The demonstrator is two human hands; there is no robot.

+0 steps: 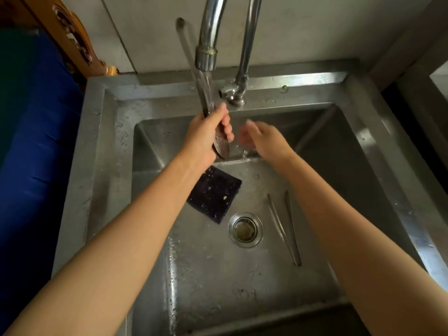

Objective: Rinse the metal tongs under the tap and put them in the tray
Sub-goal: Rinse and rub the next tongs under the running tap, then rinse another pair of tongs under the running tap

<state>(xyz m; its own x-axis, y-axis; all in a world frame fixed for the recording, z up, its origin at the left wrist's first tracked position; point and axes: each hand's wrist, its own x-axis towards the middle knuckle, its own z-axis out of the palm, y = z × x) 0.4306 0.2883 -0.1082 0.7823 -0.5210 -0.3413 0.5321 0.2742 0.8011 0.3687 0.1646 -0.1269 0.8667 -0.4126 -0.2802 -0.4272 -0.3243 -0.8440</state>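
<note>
Metal tongs [292, 226] lay on sink [97, 141] floor right of drain [245, 229], long axis near-far. I judged right hand [261, 139] nearer: fingers loose, empty. Left hand [206, 137] gripped slotted spoon [221, 144].

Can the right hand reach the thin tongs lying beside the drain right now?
Probably yes: the right hand is empty, and the tongs lie uncovered on the sink floor, beside the drain.

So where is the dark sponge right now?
In the head view, the dark sponge lies on the sink floor, left of the drain and just below the left hand.
</note>
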